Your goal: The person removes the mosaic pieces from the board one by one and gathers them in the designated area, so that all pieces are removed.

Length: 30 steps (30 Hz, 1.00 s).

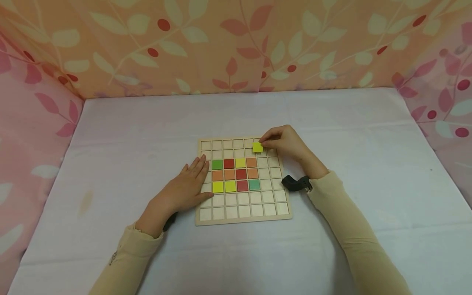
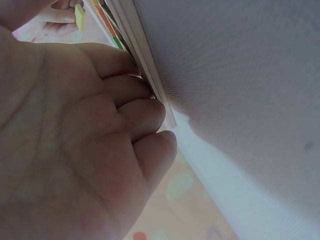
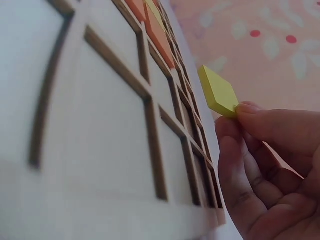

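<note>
A square wooden grid board [image 1: 243, 209] lies on the white cloth, with green, red, yellow, orange and teal square tiles filling a block of its cells. Between thumb and fingers, my right hand [image 1: 285, 141] pinches a yellow square tile [image 1: 257, 147] by one corner above the board's upper right cells. The right wrist view shows this yellow tile [image 3: 218, 91] held clear of the grid. My left hand [image 1: 188, 184] rests with fingers spread on the board's left edge. In the left wrist view its fingertips [image 2: 142, 117] touch the board's rim [image 2: 145, 55].
A white cloth [image 1: 129, 135] covers the table around the board. Floral fabric [image 1: 206, 45] hangs along the back and both sides. A black wrist strap [image 1: 295, 183] sits at the right wrist, close to the board's right edge.
</note>
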Motion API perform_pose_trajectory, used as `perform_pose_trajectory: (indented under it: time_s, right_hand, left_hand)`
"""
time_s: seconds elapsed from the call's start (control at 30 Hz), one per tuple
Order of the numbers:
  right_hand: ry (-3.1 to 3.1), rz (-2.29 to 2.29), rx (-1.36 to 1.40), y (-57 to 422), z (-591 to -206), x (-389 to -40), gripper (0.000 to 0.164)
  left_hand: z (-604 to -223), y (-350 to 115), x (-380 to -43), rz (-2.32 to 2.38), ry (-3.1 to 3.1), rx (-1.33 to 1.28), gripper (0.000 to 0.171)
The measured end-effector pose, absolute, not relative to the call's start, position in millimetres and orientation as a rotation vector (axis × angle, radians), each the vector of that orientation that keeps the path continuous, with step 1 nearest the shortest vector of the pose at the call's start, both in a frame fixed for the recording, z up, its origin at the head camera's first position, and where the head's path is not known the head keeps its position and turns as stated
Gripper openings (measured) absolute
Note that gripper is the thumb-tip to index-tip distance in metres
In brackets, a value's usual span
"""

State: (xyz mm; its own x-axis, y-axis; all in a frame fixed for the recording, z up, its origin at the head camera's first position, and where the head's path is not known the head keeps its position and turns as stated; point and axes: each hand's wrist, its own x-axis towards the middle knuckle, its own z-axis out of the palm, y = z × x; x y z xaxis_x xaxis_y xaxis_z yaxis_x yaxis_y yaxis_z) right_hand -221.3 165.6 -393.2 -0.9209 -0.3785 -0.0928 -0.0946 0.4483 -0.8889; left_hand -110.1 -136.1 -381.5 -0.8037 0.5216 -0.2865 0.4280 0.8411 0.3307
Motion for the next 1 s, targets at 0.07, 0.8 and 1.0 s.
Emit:
perform_pose_trajectory:
  time_s: [0.07,0.8,1.0]
  right_hand:
    - [2.421,-1.464,-0.382,172,-392,-221,0.015]
    - [2.367,-1.546,-0.287,223,-387,-231,0.013]
    - [2.356,-1.545,-0.247,230,-391,-232,0.011]
  left_hand:
    - [-382,-135,-110,0.358,2.645,0.714,0.084]
    - [-385,-138,-113,0.364,2.634,0.718,0.084]
    - [-385,-137,-114,0.356,2.627,0.720,0.084]
